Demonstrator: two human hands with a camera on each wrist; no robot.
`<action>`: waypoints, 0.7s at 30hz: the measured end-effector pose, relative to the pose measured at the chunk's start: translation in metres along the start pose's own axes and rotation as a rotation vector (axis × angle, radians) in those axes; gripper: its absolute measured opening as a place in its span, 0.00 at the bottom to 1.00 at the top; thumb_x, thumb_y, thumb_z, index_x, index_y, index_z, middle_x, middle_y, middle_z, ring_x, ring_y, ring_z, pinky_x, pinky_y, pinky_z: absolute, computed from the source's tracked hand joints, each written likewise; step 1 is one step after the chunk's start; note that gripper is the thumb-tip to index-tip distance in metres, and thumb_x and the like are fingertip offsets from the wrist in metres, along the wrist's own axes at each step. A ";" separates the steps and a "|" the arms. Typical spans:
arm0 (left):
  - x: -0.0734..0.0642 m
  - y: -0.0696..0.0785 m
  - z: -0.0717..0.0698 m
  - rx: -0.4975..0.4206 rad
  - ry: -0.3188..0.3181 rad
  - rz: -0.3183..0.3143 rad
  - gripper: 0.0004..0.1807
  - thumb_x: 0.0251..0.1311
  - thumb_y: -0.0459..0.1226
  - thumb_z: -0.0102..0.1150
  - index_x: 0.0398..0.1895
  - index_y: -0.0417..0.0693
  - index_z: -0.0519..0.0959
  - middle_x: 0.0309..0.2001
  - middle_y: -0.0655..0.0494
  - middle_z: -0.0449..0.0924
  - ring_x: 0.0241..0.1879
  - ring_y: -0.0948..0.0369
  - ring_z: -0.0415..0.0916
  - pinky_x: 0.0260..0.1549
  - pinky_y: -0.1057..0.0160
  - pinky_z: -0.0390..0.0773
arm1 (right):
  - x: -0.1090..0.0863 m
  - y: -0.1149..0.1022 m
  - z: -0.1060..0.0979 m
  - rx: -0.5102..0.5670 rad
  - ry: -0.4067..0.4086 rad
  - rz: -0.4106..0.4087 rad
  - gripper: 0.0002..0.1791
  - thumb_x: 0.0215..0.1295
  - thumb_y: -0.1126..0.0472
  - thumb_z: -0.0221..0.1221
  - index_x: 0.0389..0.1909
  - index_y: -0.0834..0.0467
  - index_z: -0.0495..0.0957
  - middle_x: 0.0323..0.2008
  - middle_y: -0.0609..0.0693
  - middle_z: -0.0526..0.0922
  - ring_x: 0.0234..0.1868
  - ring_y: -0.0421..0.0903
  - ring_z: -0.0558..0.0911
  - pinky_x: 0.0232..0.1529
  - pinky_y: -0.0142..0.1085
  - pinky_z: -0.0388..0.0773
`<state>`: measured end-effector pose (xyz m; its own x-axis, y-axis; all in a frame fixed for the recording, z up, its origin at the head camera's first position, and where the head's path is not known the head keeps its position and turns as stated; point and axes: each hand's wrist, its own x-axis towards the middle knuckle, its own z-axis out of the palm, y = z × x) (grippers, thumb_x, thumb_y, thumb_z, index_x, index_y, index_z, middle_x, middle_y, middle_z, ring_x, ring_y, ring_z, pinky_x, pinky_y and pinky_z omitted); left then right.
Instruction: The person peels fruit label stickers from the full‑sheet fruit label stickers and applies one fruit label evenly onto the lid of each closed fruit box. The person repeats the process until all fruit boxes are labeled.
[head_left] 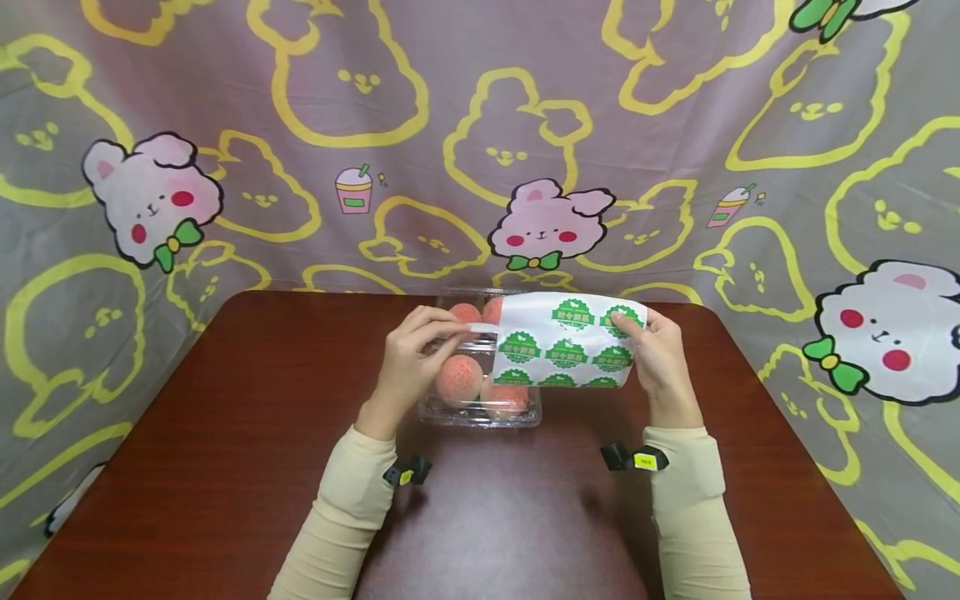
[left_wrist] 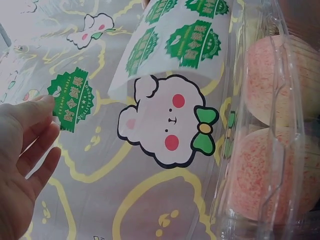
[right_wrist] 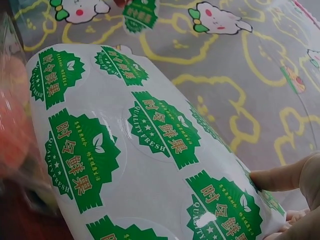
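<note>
My left hand [head_left: 408, 358] pinches a loose green sticker [left_wrist: 72, 102] with a scalloped edge between thumb and fingertips, to the left of the sheet. My right hand [head_left: 660, 354] grips the right end of a white sticker sheet [head_left: 536, 312], thumb on its front. Rows of green stickers cover the sheet, and a bare white spot shows in its upper left. Behind and below the sheet stands a clear plastic box [head_left: 480, 419] holding peaches [head_left: 459, 381]. Its lid appears raised at the back. The sheet hides part of the box and its fruit.
The box rests on a brown wooden table [head_left: 247, 433]. A patterned curtain [head_left: 420, 167] hangs behind the table and along both sides. Small black cameras [head_left: 633, 458] are strapped to both wrists over cream sleeves [head_left: 693, 517].
</note>
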<state>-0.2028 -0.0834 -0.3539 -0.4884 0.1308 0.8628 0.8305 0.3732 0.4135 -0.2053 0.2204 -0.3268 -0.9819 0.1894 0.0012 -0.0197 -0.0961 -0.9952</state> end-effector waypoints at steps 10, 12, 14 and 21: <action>-0.001 -0.003 0.000 0.008 0.002 -0.022 0.07 0.48 0.25 0.69 0.31 0.39 0.86 0.33 0.48 0.84 0.36 0.57 0.77 0.31 0.67 0.76 | 0.001 -0.004 -0.034 -0.041 0.017 -0.004 0.07 0.64 0.64 0.60 0.28 0.50 0.78 0.20 0.36 0.84 0.23 0.31 0.82 0.26 0.23 0.79; -0.001 -0.004 0.000 0.006 0.005 -0.024 0.06 0.48 0.25 0.69 0.31 0.39 0.86 0.32 0.48 0.84 0.35 0.57 0.77 0.30 0.67 0.75 | 0.002 -0.003 -0.043 -0.056 0.018 0.011 0.08 0.65 0.64 0.60 0.27 0.49 0.78 0.20 0.36 0.84 0.23 0.31 0.82 0.26 0.23 0.78; -0.001 -0.004 0.000 0.005 0.004 -0.030 0.06 0.49 0.26 0.69 0.31 0.39 0.86 0.32 0.49 0.84 0.35 0.57 0.77 0.30 0.69 0.74 | 0.002 -0.003 -0.051 -0.067 0.018 0.030 0.09 0.65 0.63 0.60 0.26 0.48 0.79 0.20 0.36 0.84 0.23 0.31 0.82 0.26 0.23 0.78; -0.002 -0.004 0.000 0.013 0.003 -0.038 0.06 0.49 0.27 0.69 0.32 0.40 0.87 0.32 0.49 0.84 0.33 0.58 0.76 0.29 0.75 0.70 | 0.002 0.000 -0.072 -0.069 0.025 0.068 0.10 0.65 0.62 0.60 0.25 0.46 0.78 0.20 0.36 0.83 0.22 0.31 0.82 0.25 0.23 0.78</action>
<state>-0.2052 -0.0855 -0.3568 -0.5190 0.1137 0.8472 0.8076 0.3900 0.4424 -0.1936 0.2910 -0.3338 -0.9756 0.2089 -0.0683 0.0608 -0.0421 -0.9973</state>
